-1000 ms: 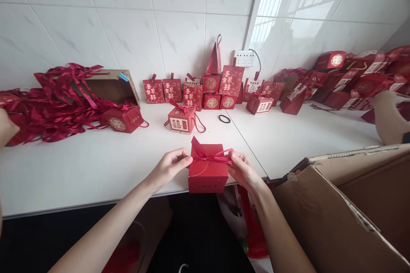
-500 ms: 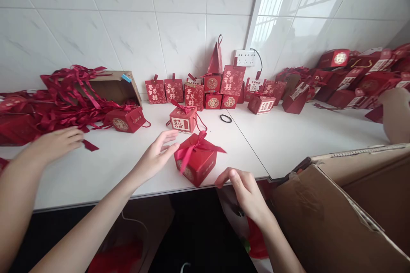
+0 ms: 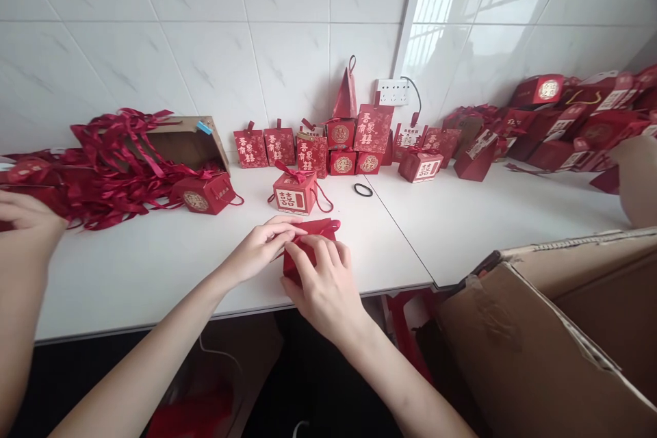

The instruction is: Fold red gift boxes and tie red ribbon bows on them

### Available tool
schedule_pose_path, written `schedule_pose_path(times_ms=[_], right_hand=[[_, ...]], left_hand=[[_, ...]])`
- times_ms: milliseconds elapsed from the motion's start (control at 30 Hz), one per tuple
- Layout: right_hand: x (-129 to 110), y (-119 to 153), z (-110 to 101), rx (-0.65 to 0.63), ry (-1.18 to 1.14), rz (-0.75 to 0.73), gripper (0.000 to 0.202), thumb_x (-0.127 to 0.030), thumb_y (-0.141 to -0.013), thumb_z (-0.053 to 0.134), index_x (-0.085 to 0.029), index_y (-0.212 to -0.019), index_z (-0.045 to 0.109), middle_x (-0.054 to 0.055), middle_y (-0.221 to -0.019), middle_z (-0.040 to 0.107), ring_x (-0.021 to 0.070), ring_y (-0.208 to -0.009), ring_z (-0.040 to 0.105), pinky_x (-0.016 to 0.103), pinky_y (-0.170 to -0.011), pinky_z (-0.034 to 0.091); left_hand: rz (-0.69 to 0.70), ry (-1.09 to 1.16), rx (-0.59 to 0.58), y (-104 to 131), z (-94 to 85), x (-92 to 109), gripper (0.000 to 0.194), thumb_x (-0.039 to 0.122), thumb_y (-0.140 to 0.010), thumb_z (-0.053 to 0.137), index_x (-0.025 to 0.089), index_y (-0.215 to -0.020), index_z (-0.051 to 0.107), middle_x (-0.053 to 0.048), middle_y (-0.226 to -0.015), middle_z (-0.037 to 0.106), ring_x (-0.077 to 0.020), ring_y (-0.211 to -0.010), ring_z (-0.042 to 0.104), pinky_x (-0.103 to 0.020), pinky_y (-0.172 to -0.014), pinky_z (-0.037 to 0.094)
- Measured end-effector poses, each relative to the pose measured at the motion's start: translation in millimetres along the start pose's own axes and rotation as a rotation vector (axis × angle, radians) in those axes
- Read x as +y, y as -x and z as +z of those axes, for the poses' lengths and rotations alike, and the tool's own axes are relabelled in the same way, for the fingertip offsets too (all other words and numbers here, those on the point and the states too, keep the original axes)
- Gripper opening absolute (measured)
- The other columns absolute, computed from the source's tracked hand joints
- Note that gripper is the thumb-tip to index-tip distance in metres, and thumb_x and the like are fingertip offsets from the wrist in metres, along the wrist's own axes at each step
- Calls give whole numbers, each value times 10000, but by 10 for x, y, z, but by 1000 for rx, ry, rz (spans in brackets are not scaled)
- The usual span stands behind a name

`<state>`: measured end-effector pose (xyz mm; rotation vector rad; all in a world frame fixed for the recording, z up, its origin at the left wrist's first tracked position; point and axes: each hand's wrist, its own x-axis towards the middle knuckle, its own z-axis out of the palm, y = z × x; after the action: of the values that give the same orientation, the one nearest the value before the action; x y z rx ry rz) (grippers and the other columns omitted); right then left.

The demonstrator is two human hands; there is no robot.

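Note:
A small red gift box (image 3: 291, 267) stands near the table's front edge, mostly covered by my hands. My right hand (image 3: 328, 284) is closed over it, fingers across the top and thumb against the near side. On the far left of the lid, my left hand (image 3: 256, 250) pinches at the red ribbon; its fingertips meet those of the right hand. One end of the ribbon (image 3: 335, 224) shows beyond my right fingers. Just behind is another red box (image 3: 295, 191) with a bow, a white label and cord handles.
Red ribbons (image 3: 118, 185) spill from an open carton (image 3: 218, 144) at left. Several red boxes and bags (image 3: 311, 156) line the wall. A black hair tie (image 3: 363, 190) lies mid-table. A large cardboard box (image 3: 493, 328) borders the right. Other people's arms (image 3: 25, 246) show at both sides.
My right hand has moved up and left onto the gift box, and my left hand has closed in on its ribbon. The other person's hand at left has drawn back leftward.

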<state>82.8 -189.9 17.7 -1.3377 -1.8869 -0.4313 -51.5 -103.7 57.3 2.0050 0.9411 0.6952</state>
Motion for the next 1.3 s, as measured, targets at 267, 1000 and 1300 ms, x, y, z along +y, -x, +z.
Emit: schedule_pose_path(times_ms=[267,1000,1300], right_hand=[[27,-55,-51,-88,-45,16,381,-180,-826,441,-160,-1199,516,124,-1026,525,221,-883,487,396,-790,349],[431,45,-63,123,-233,-149,196,-41,-883,426,-166,-928,570,46,-863,597,127,-792,508,316,-809,379],[443,44,-61,65,-162,-260,246,-75,-925,342,-185,-916,562,18,-856,628,112,-766,503,349,-899,317]], left_hand=[[8,17,-34,-43,-35,13,274,393,-781,508,217,-871,698,-72,-1209,538,-275,-1153,495,-353,-894,487],[118,-205,-48,-113,114,157,208,378,-813,505,203,-789,616,-51,-1122,553,-217,-1058,533,-343,-949,418],[94,-210,16,-132,181,142,157,326,-755,565,196,-672,593,-48,-1087,575,-222,-1056,538,-351,-968,400]])
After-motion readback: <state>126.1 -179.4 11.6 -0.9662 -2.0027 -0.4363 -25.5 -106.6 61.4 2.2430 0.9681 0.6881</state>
